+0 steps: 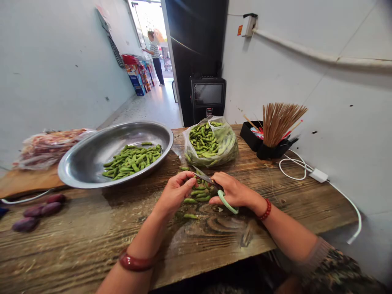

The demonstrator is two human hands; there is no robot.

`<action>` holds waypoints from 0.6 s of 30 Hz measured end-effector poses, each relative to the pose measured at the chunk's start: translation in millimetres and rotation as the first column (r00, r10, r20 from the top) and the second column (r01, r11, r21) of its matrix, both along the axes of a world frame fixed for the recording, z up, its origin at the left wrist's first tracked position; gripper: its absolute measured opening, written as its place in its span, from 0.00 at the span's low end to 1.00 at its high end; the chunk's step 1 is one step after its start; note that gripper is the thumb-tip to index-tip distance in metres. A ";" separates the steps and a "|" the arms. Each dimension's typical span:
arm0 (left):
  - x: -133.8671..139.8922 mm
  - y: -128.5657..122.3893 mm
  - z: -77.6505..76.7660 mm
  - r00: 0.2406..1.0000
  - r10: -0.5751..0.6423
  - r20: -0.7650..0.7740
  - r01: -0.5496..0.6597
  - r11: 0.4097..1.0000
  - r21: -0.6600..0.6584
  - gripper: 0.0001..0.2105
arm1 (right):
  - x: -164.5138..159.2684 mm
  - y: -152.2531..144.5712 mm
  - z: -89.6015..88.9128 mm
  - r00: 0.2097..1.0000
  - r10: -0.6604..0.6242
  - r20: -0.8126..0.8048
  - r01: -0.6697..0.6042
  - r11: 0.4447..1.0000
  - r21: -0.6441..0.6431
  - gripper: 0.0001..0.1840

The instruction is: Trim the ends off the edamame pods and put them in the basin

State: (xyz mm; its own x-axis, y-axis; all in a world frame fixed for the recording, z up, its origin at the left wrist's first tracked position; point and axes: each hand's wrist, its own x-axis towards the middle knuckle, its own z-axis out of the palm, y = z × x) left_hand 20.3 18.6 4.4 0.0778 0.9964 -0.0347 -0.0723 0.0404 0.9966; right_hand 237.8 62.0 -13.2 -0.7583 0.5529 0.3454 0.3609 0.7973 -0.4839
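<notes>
My right hand (228,190) grips a pair of scissors (228,203) with pale green handles, its blades pointing left and up. Close by on the left, the fingers of my left hand (177,190) are pinched together at the blades; what they hold is mostly hidden, perhaps a pod. Beneath both hands lie several loose green edamame pods (200,195) on the wooden table (122,232). Just beyond stands a clear plastic bag (228,147) full of pods. To the left, a wide metal basin (88,157) holds a heap of pods (134,161).
Purple sweet potatoes (34,210) lie at the left. Behind them, bagged meat-like food (52,147) rests on a wooden board (36,179). A black holder of thin sticks (280,126) and a white cable (320,175) are at the right. A person (154,57) stands near the doorway.
</notes>
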 end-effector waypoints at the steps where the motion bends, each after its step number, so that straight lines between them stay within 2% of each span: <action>1: 0.3 0.0 -0.6 1.000 -0.001 -0.029 0.001 1.000 0.012 0.13 | -0.3 -0.5 -0.2 1.000 0.003 0.005 -0.003 1.000 0.005 0.22; 9: 5.8 0.1 -3.3 0.992 -0.006 -0.126 0.020 0.993 0.114 0.08 | -4.7 -3.3 -3.4 0.999 0.009 0.036 -0.011 0.998 0.054 0.24; 18: 8.4 -0.9 -0.1 0.992 -0.006 -0.123 0.019 0.994 0.111 0.08 | -5.2 -9.2 -2.1 0.996 -0.016 0.090 0.013 0.999 0.030 0.15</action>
